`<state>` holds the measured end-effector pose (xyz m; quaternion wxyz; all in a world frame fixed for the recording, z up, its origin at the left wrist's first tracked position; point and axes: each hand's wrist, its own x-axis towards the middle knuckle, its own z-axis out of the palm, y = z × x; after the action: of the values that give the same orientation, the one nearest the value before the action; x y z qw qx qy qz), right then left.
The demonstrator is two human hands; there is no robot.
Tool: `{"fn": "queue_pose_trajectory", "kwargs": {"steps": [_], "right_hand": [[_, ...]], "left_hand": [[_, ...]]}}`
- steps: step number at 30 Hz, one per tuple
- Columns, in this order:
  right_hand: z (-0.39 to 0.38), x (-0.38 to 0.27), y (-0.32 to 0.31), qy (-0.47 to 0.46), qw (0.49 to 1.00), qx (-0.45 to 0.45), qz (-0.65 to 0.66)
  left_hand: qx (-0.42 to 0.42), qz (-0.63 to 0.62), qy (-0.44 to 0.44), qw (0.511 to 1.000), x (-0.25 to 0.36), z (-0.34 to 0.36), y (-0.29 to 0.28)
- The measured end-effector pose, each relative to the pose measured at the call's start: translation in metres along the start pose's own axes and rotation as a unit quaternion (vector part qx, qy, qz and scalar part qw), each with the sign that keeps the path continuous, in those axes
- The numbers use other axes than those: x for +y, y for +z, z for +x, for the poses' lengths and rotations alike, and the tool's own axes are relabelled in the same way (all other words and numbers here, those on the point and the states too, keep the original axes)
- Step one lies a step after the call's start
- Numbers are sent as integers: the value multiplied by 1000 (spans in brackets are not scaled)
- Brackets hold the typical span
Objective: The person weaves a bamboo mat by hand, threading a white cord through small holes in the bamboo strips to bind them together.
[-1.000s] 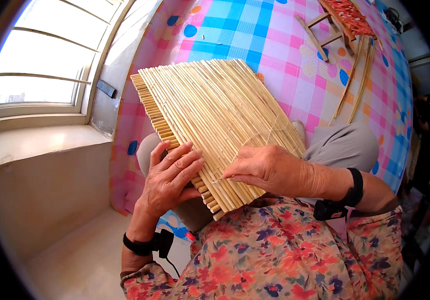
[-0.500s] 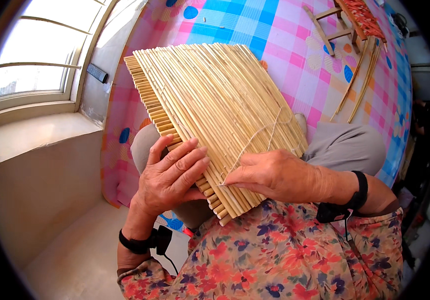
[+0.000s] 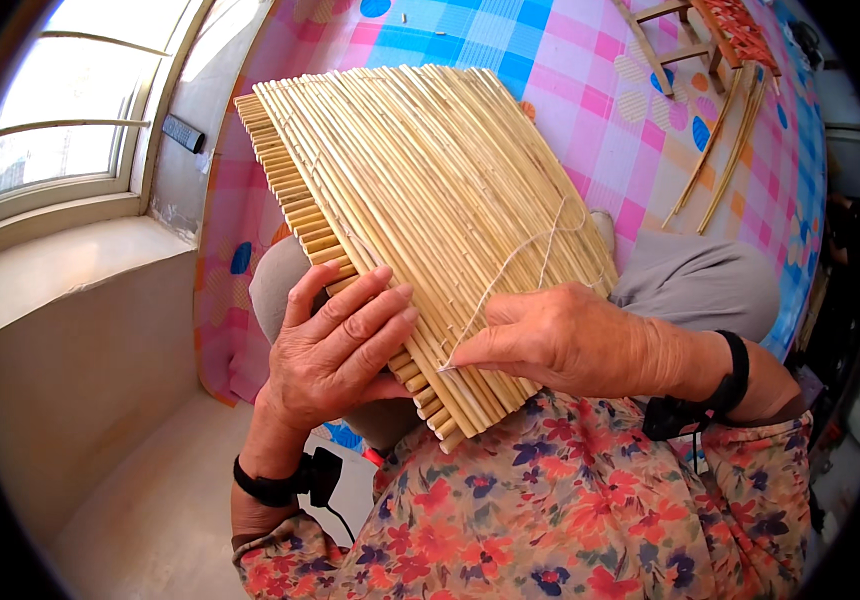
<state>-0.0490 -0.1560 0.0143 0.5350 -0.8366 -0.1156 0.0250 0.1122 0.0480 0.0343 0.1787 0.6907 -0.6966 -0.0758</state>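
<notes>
The panel of pale stalks (image 3: 420,190) lies slanting over my lap, under both of my hands and reaching away in front of them. My left hand (image 3: 335,345) grips its left edge, with the fingers laid over the upper stalks and the thumb beside the stalk ends, where a lower layer runs crosswise and sticks out. My right hand (image 3: 560,338) is closed in a pinch on the pale thread (image 3: 497,278), at a point near the left fingertips; whether a needle is also in this pinch, I cannot tell. From the pinch, the thread makes a loose loop on the panel, ahead of my right hand. I judge that the step now is stitching or tying the stalks near this edge. The next move seems to call for drawing in the slack evenly, while the left hand keeps the layers from sliding; the loop could perhaps catch on the stalk ends. Of containers I see none near my hands, so I have no contents to report. Far beyond my right hand, some loose stalks (image 3: 733,150) lie on the checked covering (image 3: 600,140), next to a wooden stool with a red top (image 3: 738,36).
</notes>
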Motion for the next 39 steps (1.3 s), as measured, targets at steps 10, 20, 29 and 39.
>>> {"fn": "queue_pose_trajectory", "kwargs": {"steps": [10, 20, 29, 39], "right_hand": [[3, -2, -4, -7, 1000, -15, -16], [8, -10, -11, 30, 998, -58, -5], [7, -7, -12, 27, 998, -57, 22], [8, -8, -13, 26, 998, -50, 21]], "left_hand": [[4, 7, 4, 1000, 1, 0, 0], [4, 5, 0, 1000, 2, 0, -1], [2, 2, -4, 1000, 2, 1, -2], [10, 3, 5, 1000, 2, 1, -3]]}}
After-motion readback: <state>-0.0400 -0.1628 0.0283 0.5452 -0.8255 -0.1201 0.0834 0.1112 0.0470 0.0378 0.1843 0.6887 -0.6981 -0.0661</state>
